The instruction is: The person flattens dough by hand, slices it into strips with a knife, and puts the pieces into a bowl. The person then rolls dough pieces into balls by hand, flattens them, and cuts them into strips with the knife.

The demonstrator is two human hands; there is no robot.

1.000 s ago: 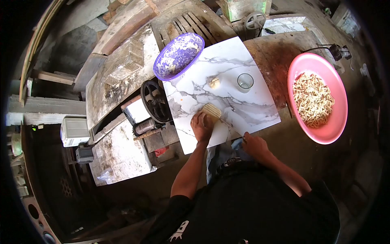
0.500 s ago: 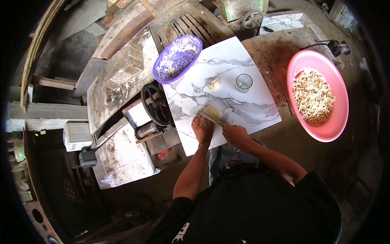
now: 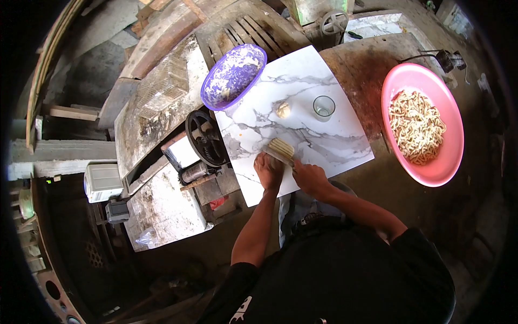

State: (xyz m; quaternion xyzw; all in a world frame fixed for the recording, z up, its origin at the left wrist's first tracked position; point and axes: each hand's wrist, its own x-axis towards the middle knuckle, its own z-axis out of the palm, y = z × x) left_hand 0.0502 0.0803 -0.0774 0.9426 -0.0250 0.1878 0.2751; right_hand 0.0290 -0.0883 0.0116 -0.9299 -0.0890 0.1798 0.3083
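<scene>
Low on the marble-patterned board (image 3: 340,137), my right hand (image 3: 310,179) is closed round the handle of a knife (image 3: 281,155). Its broad blade slants up to the left, against cut strips of pale dough (image 3: 282,146) lying side by side. My left hand (image 3: 268,171) is beside the blade on the near side, its fingers bent and pressed down on the dough, most of which is hidden beneath them. Farther up the board are a small lump of dough (image 3: 283,110) and a clear drinking glass (image 3: 324,107).
A purple basin (image 3: 208,101) smeared with dough overlaps the board's far left corner. To the right stands a pink basin (image 3: 456,140) holding many short dough pieces (image 3: 415,129). A machine with a black handwheel (image 3: 192,137) borders the board's left side. A wire rack (image 3: 164,86) lies beyond it.
Both hands, the knife and the dough strips stay in nearly the same place. The whole view has shifted very slightly.
</scene>
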